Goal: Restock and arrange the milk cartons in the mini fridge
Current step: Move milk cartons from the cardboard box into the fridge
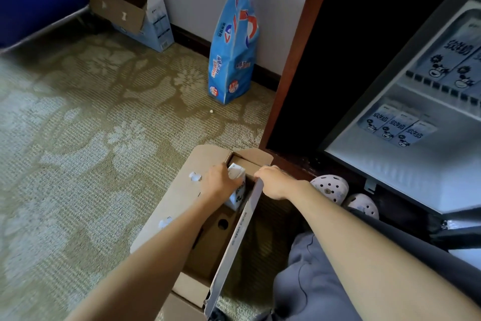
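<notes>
Floor: green-and-beige flower-patterned carpet, fills the left half of the view.
Right side: open white-lined mini fridge, set in a dark wooden cabinet.
Bottom centre, on the carpet just beside the cabinet: open brown cardboard box, flaps spread.
Against the back wall: tall blue plastic pack with red-and-white print, upright.
Far left by the wall: second opened cardboard box with blue-printed sides.
Fridge, upper shelf: pale blue-and-white milk cartons with cartoon cow print, lying flat side by side. Lower level: row of three more cartons of the same kind, touching.
Pair of pale perforated clogs, just beside the fridge front.
Right hand: fingers curled over the top edge of the box's right wall, gripping it.
Left hand: wrapped round the top of one white milk carton at the far end inside the box. Whether the carton's base is lifted off the bottom cannot be told.
Small white scrap on the carpet near the blue pack.
</notes>
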Demonstrator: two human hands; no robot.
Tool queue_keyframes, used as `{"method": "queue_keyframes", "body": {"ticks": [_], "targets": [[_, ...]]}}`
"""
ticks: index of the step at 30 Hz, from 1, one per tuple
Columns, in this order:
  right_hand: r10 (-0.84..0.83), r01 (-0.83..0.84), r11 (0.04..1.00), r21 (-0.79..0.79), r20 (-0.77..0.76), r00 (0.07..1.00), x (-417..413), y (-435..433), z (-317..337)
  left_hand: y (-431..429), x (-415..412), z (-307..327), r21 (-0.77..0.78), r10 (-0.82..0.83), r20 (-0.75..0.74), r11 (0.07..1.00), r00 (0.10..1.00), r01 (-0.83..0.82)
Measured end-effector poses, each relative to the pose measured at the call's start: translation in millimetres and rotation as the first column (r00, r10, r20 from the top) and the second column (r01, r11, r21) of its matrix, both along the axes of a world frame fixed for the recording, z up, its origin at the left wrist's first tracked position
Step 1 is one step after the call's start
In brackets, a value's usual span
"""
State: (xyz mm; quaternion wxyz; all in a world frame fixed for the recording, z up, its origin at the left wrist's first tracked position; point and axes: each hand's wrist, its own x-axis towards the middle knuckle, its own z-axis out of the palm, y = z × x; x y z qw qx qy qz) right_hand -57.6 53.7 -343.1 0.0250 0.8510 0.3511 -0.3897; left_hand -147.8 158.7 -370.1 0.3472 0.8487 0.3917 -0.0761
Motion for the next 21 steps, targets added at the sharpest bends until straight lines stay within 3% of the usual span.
{"method": "queue_keyframes", "body": {"ticks": [5, 10, 15, 21], "targets": [[-0.161, 0.158, 0.985, 0.070, 0.038, 0.986, -3, -6, 31, 8, 3, 57, 0.083, -0.001, 0.192, 0.996, 0.981, -0.015], [-0.406, 0.396, 0.860, 0.322, -0.038, 0.913, -8, -17, 75, -22, 22, 128, 0.188, -0.040, 0.333, 0.982, 0.942, -0.025], [-0.604, 0.586, 0.605, 0.540, -0.170, 0.779, 15, -66, 103, -71, 54, 169, 0.283, -0.274, 0.426, 0.946, 0.862, 0.161], [-0.731, 0.572, 0.507, 0.645, -0.030, 0.682, 47, -160, 125, -155, 104, 185, 0.315, -0.487, 0.410, 0.869, 0.771, 0.381]]}}
